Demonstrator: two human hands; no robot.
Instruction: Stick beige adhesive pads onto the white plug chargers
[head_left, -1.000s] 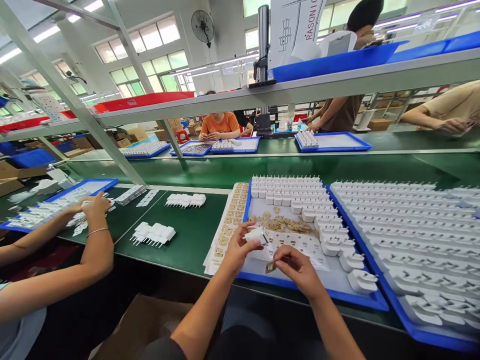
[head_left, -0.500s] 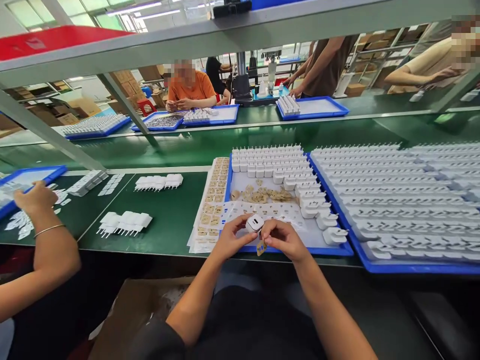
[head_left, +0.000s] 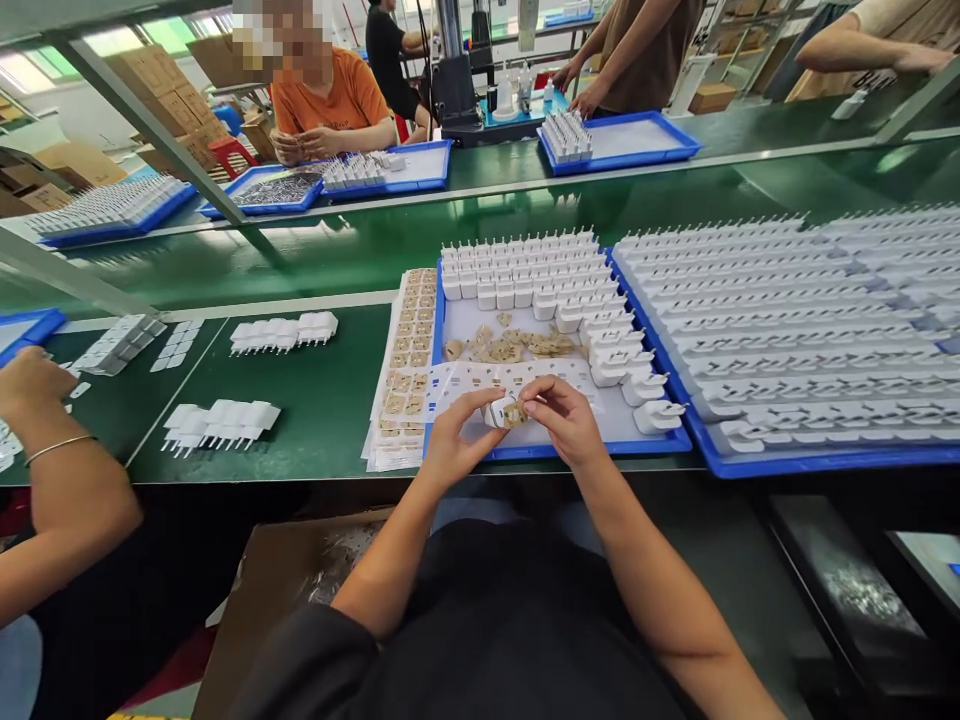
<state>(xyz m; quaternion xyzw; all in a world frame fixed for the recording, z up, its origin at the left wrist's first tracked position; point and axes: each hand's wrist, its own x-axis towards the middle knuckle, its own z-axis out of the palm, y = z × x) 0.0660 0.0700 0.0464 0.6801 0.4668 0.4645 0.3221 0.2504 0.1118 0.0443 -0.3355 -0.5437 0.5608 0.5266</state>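
Observation:
My left hand is closed around a white USB charger, its flat end tilted up toward me. Between the fingertips of my right hand is a small tan label, which lies against or right over the charger's end face. Both hands are above the near edge of a blue-rimmed tray. In it stand rows of white chargers with their pins up. Loose tan pieces and a sheet with small printed marks lie in front of the rows.
Sheets of tan labels are stacked left of the tray. A second blue tray full of chargers adjoins on the right. More chargers lie on the green bench at left, near a co-worker's arm. An open carton sits below.
My right hand has brought the tan label up from below the charger onto or over its end face. The charger has tilted. The head view has shifted downward.

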